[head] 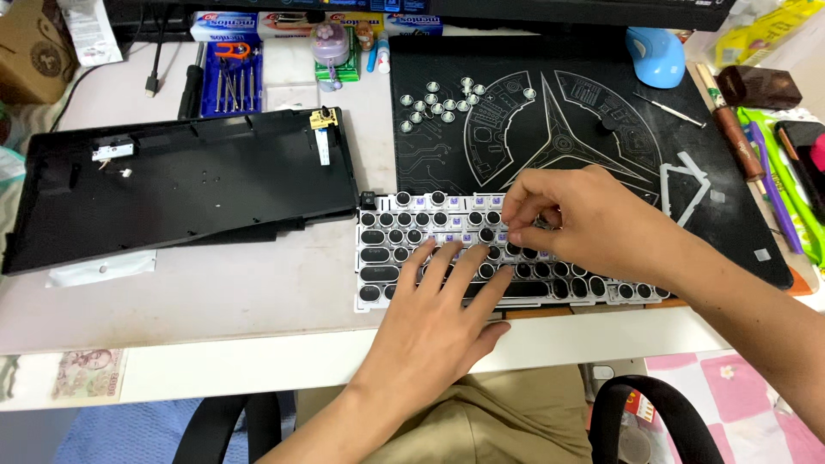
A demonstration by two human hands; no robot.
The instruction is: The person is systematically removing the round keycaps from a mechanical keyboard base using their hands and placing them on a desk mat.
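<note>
Keyboard (378,258), frame centre: steadied flat under left hand (447,301); one keycap (514,232) pinched by right hand (576,219), best gripped squarely, plate kept pressed to tabletop (258,292).

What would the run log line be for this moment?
left hand: flat on keyboard | right hand: pinching keycap | loose keycaps: on mat

Your left hand (447,314) lies flat on the keyboard (378,258). Your right hand (584,219) pinches a round keycap (516,230) there. Loose keycaps (434,103) sit on the black mat (739,198).
</note>
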